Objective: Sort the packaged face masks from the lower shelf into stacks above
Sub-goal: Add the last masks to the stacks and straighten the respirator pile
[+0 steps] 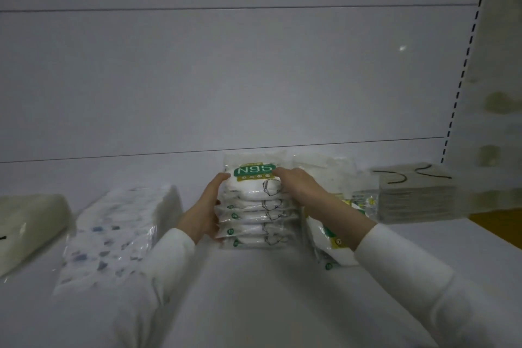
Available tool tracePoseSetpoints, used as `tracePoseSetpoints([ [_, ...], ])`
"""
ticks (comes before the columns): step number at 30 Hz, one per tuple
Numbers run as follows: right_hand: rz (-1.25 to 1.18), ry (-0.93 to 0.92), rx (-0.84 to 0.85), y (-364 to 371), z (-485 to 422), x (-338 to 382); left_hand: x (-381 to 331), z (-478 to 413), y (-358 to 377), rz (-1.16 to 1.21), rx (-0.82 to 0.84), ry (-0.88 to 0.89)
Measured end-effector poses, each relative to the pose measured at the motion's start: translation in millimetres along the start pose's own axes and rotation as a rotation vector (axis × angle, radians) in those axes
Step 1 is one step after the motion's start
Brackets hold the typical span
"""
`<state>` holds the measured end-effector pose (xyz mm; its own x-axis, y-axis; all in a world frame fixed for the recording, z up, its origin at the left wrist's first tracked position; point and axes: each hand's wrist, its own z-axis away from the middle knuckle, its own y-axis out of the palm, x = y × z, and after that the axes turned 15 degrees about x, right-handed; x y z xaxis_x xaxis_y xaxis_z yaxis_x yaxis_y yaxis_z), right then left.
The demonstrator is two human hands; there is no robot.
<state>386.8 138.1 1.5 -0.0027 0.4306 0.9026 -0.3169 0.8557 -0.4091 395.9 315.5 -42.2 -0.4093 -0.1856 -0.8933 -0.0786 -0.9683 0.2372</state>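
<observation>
A stack of several white N95 mask packs (255,206) with green labels stands on the white shelf (254,291), close to the back wall. My left hand (204,212) grips the stack's left side, thumb near the top pack. My right hand (303,188) lies over the stack's upper right edge, fingers curled onto the top pack. Behind my right forearm rests another pile of white packs with green and yellow print (330,237). A further white pack (324,167) lies behind it by the wall.
To the left lies a clear pack of blue-patterned masks (113,237), and a pale pack (25,229) at the far left edge. A grey stack of loose masks with black ear loops (415,195) sits at the right, below the slotted shelf upright (463,70).
</observation>
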Motion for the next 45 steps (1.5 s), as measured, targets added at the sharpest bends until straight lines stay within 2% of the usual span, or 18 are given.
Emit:
tracePoseSetpoints([
  [3, -0.009, 0.032, 0.013, 6, -14, -3, -4, -5, 1, -0.043, 0.073, -0.022],
  [9, -0.057, 0.102, 0.031, 16, -25, -9, -3, 1, -5, -0.042, 0.073, -0.016],
  [16, -0.041, 0.072, 0.001, 30, -39, -5, 4, 13, -42, 0.004, 0.075, 0.104],
  [19, -0.407, 0.143, 0.118, 37, -44, -8, 6, 20, -39, 0.005, 0.082, 0.125],
  [21, -0.495, 0.151, 0.211, 42, -45, -14, 10, 25, -33, 0.007, 0.113, 0.165],
  [24, -0.541, 0.071, 0.296, 46, -44, -26, 14, 25, -34, 0.015, 0.117, 0.208],
  [27, -0.665, -0.041, 0.231, 49, -53, -34, 16, 23, -40, 0.002, 0.112, 0.320],
  [30, -0.575, -0.243, 0.099, 48, -49, -44, 16, 17, -42, 0.002, 0.132, 0.489],
  [32, -0.537, -0.364, 0.138, 48, -42, -62, 22, 10, -47, -0.019, 0.171, 0.537],
  [36, -0.530, -0.329, 0.309, 56, -35, -93, 45, 5, -59, -0.120, 0.368, 0.357],
  [39, -0.646, -0.314, 0.301, 57, -43, -101, 52, 0, -65, -0.022, 0.451, 0.383],
  [45, -0.718, -0.258, 0.221, 66, -54, -98, 55, -8, -49, 0.005, 0.268, 0.408],
])
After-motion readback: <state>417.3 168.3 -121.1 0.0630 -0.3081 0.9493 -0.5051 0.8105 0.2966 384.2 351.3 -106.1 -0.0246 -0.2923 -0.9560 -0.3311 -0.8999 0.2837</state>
